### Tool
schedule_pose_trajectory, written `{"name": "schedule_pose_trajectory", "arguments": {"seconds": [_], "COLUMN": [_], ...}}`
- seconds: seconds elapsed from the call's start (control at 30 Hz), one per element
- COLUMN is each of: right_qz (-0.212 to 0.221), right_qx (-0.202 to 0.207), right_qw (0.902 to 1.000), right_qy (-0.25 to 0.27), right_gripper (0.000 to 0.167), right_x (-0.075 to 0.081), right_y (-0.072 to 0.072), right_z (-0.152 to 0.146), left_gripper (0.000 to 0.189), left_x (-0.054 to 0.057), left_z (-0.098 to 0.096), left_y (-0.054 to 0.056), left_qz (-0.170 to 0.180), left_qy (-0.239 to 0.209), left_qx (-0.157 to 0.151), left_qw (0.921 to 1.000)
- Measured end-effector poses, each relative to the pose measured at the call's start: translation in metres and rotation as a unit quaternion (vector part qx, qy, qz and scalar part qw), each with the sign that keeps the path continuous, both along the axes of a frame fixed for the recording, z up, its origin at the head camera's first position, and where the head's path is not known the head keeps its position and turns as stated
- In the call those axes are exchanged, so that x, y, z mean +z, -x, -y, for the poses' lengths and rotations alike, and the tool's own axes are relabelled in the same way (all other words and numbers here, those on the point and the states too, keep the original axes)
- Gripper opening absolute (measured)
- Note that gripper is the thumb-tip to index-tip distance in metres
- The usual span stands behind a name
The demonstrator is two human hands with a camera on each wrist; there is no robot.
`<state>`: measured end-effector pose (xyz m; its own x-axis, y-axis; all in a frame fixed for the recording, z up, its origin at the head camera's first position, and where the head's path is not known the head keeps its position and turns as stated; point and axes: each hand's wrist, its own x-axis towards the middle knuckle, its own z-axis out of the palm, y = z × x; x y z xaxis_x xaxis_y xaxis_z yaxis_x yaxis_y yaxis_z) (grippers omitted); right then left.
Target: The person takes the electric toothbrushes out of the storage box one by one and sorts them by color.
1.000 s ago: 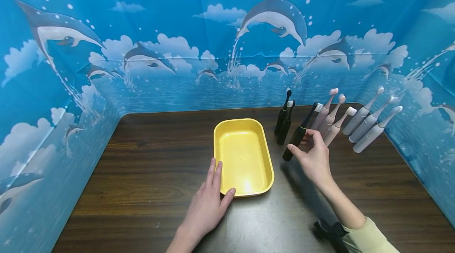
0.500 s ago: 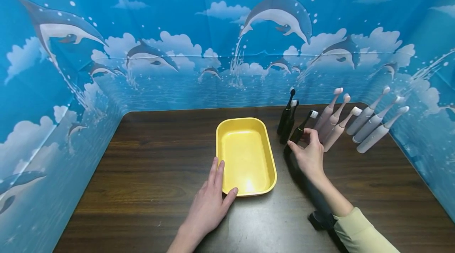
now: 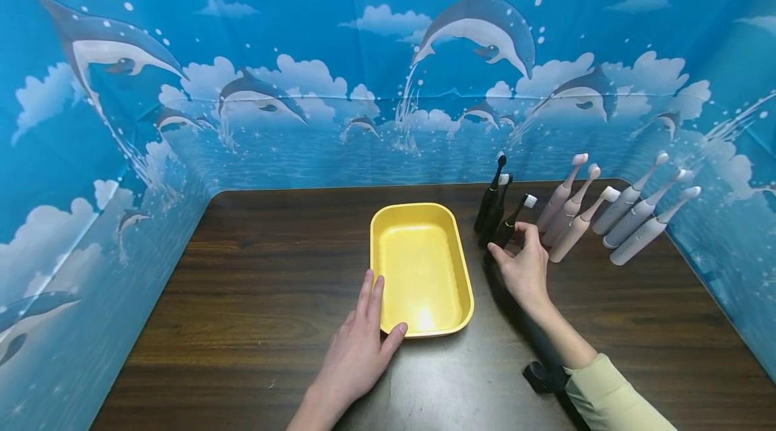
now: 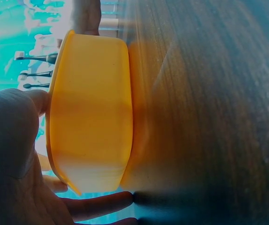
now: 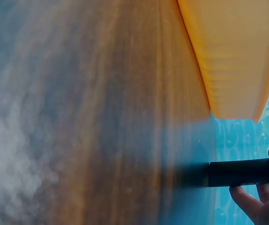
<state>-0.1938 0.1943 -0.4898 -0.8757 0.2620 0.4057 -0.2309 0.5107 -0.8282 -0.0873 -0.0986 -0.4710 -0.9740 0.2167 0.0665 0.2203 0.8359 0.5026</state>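
My right hand (image 3: 526,268) pinches a black electric toothbrush (image 3: 506,233) by its handle between thumb and fingers. The brush is upright, white bristles on top; in the right wrist view the base of its handle (image 5: 242,173) is at the tabletop. Just behind it stand two more black electric toothbrushes (image 3: 486,207). A yellow tray (image 3: 421,262), with nothing in it, lies left of them. On the tray's near left corner rests my left hand (image 3: 356,353), fingers extended along the side and thumb at the near rim; the left wrist view shows them against the tray wall (image 4: 89,108).
Right of the held brush, three pink electric toothbrushes (image 3: 570,236) stand in a row. Farther right is a row of three grey ones (image 3: 639,242). A dolphin-printed cloth (image 3: 303,148) hangs behind and beside the wooden table (image 3: 273,269). A black device (image 3: 544,377) sits at my right wrist.
My right hand has lowered the black toothbrush, turned it more upright and brought it close to the other two black ones. The left hand has stayed on the tray.
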Motion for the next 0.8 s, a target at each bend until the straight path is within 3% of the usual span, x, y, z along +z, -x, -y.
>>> {"name": "schedule_pose_trajectory", "arguments": {"seconds": [0.27, 0.6, 0.8], "right_qz": [-0.001, 0.034, 0.040], "right_qx": [0.003, -0.008, -0.007], "right_qw": [1.0000, 0.9990, 0.9991], "right_qy": [-0.004, -0.026, -0.014], "right_gripper": [0.048, 0.050, 0.054], "right_x": [0.000, -0.001, 0.003], "right_y": [0.000, -0.001, -0.013], "right_z": [0.001, 0.002, -0.001], "left_gripper": [0.081, 0.080, 0.079], "left_x": [0.002, 0.000, -0.001], "left_z": [-0.001, 0.001, 0.001], "left_y": [0.001, 0.002, 0.002], "left_qz": [-0.002, 0.001, -0.002], "left_qy": [0.004, 0.009, 0.008], "left_qx": [-0.002, -0.001, -0.001], "left_qw": [1.0000, 1.0000, 1.0000]}}
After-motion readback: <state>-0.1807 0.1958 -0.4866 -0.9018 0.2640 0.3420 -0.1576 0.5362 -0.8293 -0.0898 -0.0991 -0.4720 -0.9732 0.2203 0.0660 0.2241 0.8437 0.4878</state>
